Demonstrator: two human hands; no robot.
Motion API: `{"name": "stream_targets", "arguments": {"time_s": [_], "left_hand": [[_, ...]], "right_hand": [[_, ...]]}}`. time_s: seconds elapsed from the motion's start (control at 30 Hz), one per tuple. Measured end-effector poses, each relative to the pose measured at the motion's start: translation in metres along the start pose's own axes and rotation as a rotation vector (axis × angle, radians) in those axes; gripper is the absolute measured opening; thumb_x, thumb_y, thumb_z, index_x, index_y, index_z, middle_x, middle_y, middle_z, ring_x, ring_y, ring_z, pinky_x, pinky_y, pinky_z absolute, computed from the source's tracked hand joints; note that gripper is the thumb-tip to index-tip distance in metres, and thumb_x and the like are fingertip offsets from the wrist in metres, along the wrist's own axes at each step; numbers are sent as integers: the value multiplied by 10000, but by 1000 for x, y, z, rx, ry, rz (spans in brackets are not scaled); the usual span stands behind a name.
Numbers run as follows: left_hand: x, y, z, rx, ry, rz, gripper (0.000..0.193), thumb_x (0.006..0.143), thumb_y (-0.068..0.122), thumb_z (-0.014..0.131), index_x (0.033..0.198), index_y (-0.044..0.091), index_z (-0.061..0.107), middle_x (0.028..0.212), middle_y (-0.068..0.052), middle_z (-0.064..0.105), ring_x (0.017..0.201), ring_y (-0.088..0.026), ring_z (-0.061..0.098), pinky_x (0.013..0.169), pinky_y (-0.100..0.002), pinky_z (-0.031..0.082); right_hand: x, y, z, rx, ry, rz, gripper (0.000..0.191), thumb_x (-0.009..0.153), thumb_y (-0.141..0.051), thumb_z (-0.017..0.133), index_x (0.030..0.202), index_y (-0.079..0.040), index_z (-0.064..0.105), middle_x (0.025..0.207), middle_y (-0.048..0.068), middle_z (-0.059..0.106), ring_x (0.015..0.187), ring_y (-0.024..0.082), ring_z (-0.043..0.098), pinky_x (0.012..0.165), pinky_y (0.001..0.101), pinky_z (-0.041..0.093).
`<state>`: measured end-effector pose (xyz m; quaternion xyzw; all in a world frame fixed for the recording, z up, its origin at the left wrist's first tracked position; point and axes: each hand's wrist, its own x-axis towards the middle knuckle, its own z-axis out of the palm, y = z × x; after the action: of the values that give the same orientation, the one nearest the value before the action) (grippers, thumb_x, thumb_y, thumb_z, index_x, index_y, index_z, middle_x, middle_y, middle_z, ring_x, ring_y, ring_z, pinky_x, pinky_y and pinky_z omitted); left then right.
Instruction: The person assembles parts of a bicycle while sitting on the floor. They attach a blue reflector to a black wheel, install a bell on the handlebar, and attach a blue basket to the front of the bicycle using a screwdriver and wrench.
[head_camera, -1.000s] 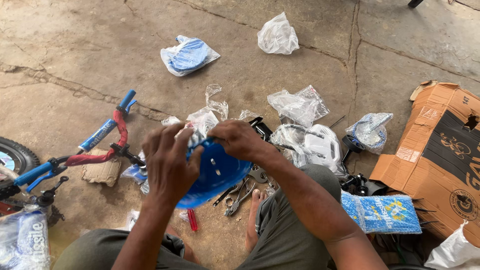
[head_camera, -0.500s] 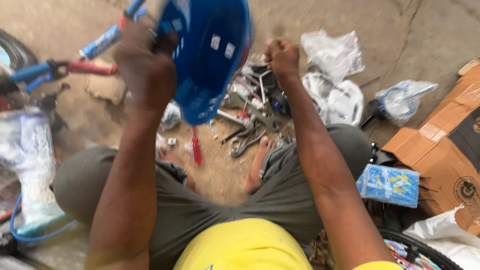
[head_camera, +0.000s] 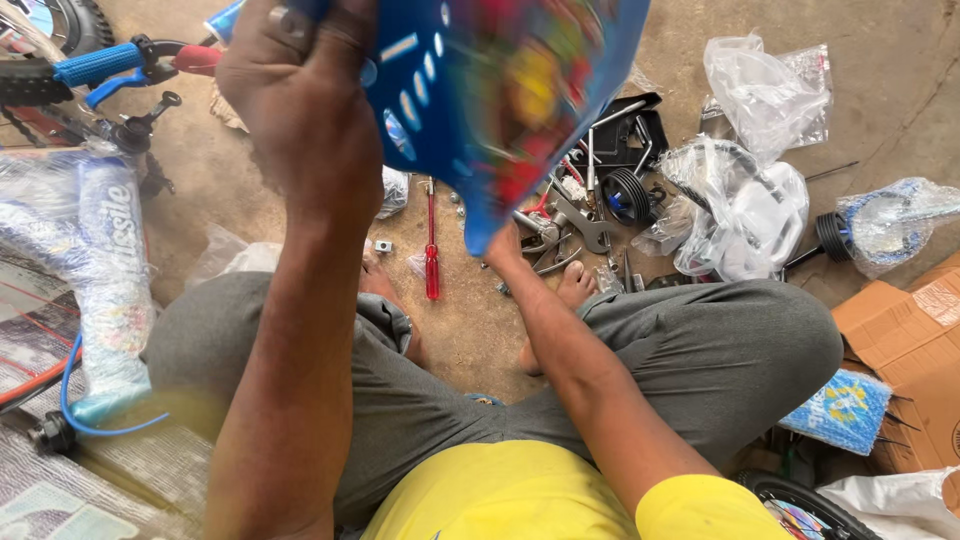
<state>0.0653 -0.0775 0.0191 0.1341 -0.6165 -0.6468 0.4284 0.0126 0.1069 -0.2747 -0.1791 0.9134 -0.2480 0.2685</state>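
While the person sits cross-legged on the concrete floor (head_camera: 480, 330), the left hand (head_camera: 300, 110) is raised close to the camera, fingers closed around the edge of a blurred blue plastic panel (head_camera: 490, 90). Right hand is hidden behind that panel; its grip cannot be told. Beyond, a red screwdriver (head_camera: 431, 245) lies on the floor beside scattered metal parts (head_camera: 570, 225).

Soft even daylight, no hard shadows. Blue plastic panel (head_camera: 500, 90) close to lens, heavily motion-blurred; left hand (head_camera: 300, 110) slightly soft. Floor (head_camera: 470, 330) sharp. Mild glare on clear plastic bags (head_camera: 760, 90).
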Motion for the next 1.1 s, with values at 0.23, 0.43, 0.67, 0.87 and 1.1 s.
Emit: {"name": "stream_targets", "arguments": {"time_s": [0.23,0.43,0.67,0.87,1.1], "left_hand": [[5,4,3,554,-176,246,81,1050,46,797,1021,39,722,942,-52,667,843,-151,640,731,-293,481],[11,0,-7,564,-275,345,177,1080,183,768,1008,29,720,913,-74,649,845,-183,628,741,-328,485],[8,-18,-19,250,-192,130,676,1165,575,514,763,33,474,713,-51,461,624,-149,413,592,-319,280],[-20,-17,8,383,-477,345,529,1163,512,498,879,79,608,820,-100,559,742,-304,590,661,-414,441],[-48,-13,50,666,-721,351,446,1045,432,597,715,138,651,677,-85,614,625,-320,627,544,-462,457]], "right_hand": [[15,-14,5,20,-7,-18,244,956,-194,657,1153,-58,708,1022,139,729,923,279,701,813,418,574],[30,-11,13,75,-12,-45,254,964,-173,671,1169,-26,696,985,132,721,866,253,696,759,397,575],[36,35,-25,223,35,-5,269,972,-150,689,1188,12,681,942,124,712,800,223,691,696,373,576],[79,23,-138,612,-2,-15,286,980,-129,703,1205,44,669,904,117,703,743,198,686,642,353,577],[5,-57,-279,1159,-2,-213,231,956,-64,731,1140,29,627,855,102,687,714,191,692,630,344,595]]}}
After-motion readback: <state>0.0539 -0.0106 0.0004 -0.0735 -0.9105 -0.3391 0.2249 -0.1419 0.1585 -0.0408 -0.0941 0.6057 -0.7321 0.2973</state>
